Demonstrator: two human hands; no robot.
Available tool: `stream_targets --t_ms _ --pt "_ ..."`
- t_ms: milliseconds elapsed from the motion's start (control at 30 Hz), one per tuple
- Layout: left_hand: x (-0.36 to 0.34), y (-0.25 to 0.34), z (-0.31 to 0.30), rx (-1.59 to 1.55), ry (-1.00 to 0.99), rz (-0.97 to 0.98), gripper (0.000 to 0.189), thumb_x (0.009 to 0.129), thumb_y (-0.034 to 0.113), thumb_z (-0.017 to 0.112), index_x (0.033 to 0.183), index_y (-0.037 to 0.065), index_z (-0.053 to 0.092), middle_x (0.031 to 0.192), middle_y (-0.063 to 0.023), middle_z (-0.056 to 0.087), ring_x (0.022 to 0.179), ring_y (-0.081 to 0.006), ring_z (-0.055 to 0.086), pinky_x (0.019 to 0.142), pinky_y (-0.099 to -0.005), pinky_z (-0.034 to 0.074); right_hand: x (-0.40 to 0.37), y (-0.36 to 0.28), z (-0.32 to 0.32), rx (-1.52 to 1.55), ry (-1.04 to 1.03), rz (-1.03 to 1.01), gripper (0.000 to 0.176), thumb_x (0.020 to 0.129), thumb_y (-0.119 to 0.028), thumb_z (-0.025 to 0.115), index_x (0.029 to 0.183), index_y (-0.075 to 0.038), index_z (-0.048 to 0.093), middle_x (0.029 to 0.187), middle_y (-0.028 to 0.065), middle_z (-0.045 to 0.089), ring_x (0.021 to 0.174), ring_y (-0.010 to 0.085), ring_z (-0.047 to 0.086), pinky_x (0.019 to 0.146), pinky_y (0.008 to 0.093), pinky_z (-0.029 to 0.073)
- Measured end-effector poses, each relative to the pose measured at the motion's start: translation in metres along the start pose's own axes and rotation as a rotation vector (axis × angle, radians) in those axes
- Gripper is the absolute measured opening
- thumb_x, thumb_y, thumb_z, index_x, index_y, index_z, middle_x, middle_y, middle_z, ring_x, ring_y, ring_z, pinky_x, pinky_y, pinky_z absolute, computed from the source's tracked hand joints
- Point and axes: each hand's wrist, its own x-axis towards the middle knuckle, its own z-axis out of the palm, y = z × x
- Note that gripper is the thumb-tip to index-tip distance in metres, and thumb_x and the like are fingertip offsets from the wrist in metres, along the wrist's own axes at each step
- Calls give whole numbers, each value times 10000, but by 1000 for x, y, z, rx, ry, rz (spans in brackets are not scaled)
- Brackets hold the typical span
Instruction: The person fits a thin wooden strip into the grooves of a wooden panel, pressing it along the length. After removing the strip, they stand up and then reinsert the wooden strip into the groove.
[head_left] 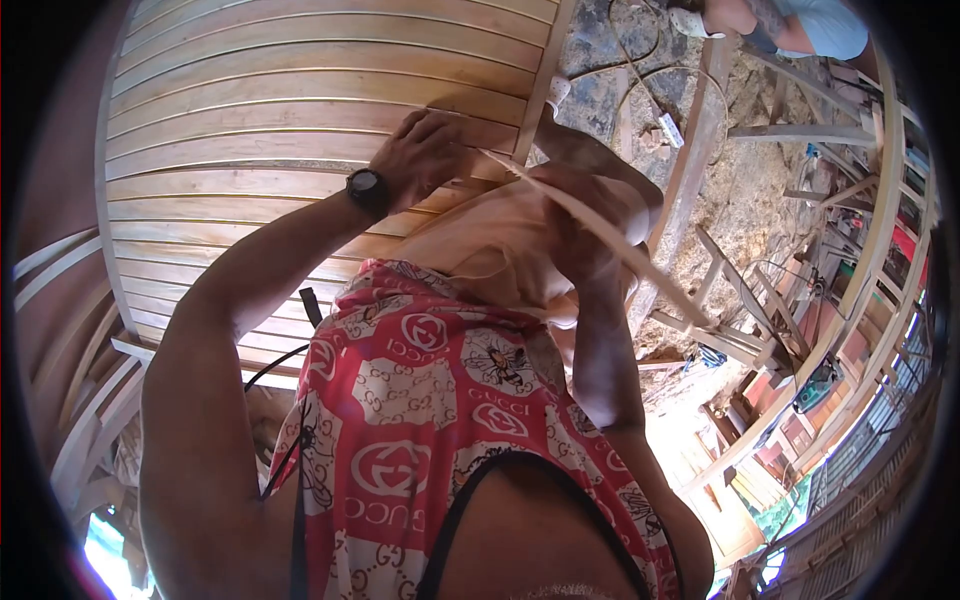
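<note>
so, thin wood strip [648, 268] at the panel's right edge | right grip [580, 225] closed around it | long axis slants from slatted panel [320, 88] back past the person's right | left hand [425, 150] nearer the tip, over slats, hold unclear

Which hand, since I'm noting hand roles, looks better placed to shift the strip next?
Right, probably: the right hand appears to grip the strip, while the left hand is at the panel, near the strip's tip.
</note>
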Motion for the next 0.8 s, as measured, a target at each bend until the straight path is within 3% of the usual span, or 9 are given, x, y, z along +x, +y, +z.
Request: stream_targets --t_ms 100,167,267,333,367,433,500,567,800 --pt "0 -3 0 -6 -15 6 205 871 303 755 1055 216 736 1334 -101 588 1336 -335 501 1183 -548 368 11 -21 -13 -32 166 61 127 870 27 764 991 -7 767 928 145 773 832 289 757 738 375 594" --pt "-1 -3 -3 -9 -32 22 213 874 324 764 1052 210 736 1336 -104 587 1339 -334 499 1186 -554 364 13 -32 -18 -23 124 67 118 870 18 775 985 -8 769 916 143 772 827 289 757 735 372 594" --pt "-1 0 -11 -38 -103 -15 378 837 410 804 1126 176 739 1387 -117 576 1399 -338 469 1217 -588 321 -3 -25 -10 -89 33 0 119 873 14 773 990 7 756 926 152 768 845 294 760 755 371 605" --pt "-4 3 -17 11 -206 -51 625 777 492 846 1264 129 702 1451 -130 552 1470 -341 417 1249 -621 258 -18 -14 3 93 -54 7 242 857 -97 726 1076 7 715 1006 172 735 861 346 746 751 404 601" --pt "-6 3 -20 10 -208 -53 625 777 492 846 1264 129 702 1451 -130 552 1470 -341 417 1249 -621 258 -25 -17 8 84 -63 99 311 806 -134 710 1089 -5 718 1036 188 736 887 362 749 785 416 604" --pt "-8 3 -26 22 -271 -15 803 736 546 863 1371 106 643 1518 -132 511 1515 -346 371 1264 -649 202 -37 -12 17 76 -48 111 323 785 -110 708 1089 -4 721 1047 193 737 891 364 751 785 417 606" --pt "-10 0 -23 33 -269 -10 816 734 554 864 1380 112 634 1527 -128 500 1518 -344 368 1263 -652 196 -42 -9 20 60 -26 115 337 764 -87 706 1090 -4 723 1058 198 739 895 366 753 786 417 608" --pt "-12 -1 -19 44 -266 -8 829 731 561 865 1389 118 625 1537 -125 488 1520 -343 366 1263 -655 191 -44 -9 21 29 13 95 225 846 65 703 1065 21 716 1017 181 753 909 320 763 808 383 628" --pt "-18 -5 -14 34 -249 -23 824 720 539 880 1398 154 614 1560 -105 462 1535 -327 350 1265 -660 179 -45 -8 23 9 19 136 231 840 63 716 1067 22 714 1020 176 755 912 328 763 812 396 631"
